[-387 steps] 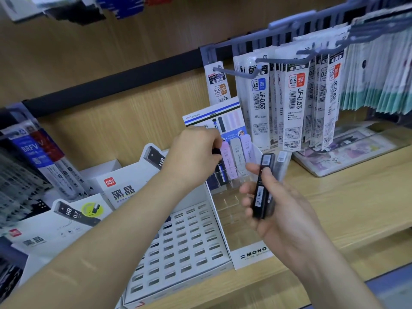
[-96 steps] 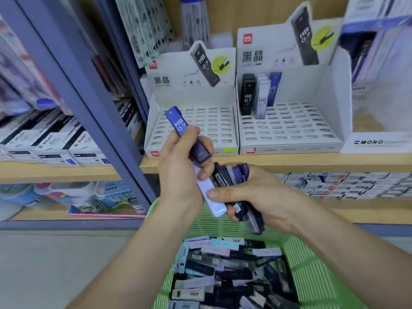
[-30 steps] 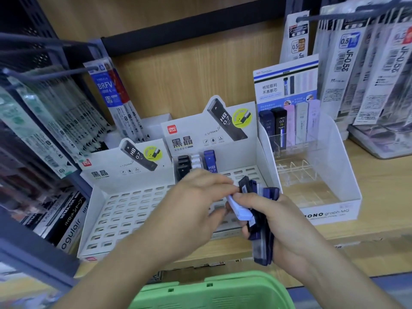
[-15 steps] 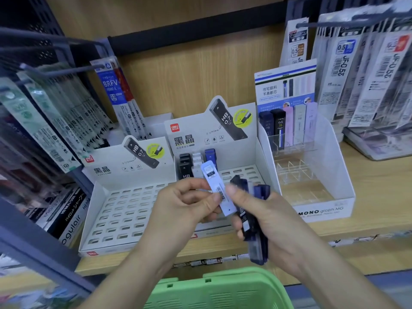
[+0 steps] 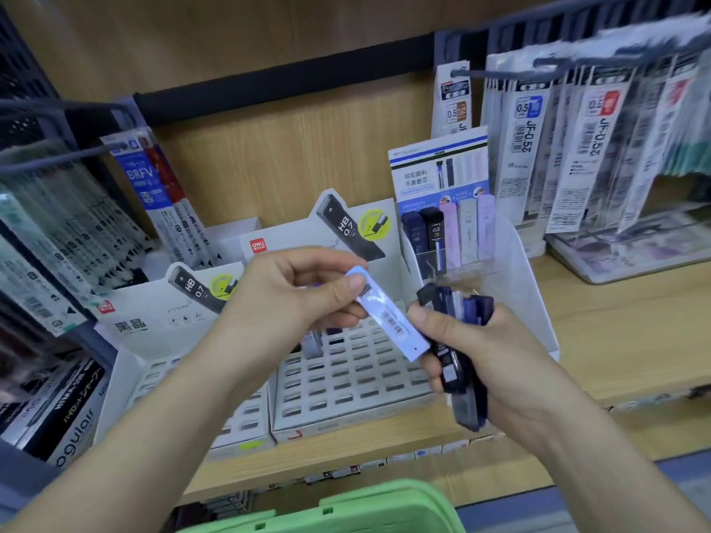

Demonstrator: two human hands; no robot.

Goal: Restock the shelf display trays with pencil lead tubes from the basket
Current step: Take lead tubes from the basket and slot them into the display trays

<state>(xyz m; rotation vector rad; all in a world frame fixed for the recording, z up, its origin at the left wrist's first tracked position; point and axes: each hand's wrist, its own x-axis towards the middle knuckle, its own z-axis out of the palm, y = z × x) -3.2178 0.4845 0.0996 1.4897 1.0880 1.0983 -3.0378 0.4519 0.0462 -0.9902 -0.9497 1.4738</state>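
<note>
My left hand pinches a pale blue lead tube by its upper end, tilted down to the right. My right hand grips a bundle of dark blue and black lead tubes in front of the shelf. Behind my hands stand two white slotted display trays: the left tray and the middle tray, which holds a few tubes at its back, mostly hidden by my left hand. A white MONO tray on the right holds several tubes at its rear. The green basket shows its rim at the bottom.
Hanging refill packs fill the hooks at upper right, and more packs hang at left. A wooden shelf board runs under the trays. Boxed pencils lie at lower left.
My left hand has lifted the pale blue tube away from the bundle and turned it so it slants down to the right. The view has moved closer to the trays.
</note>
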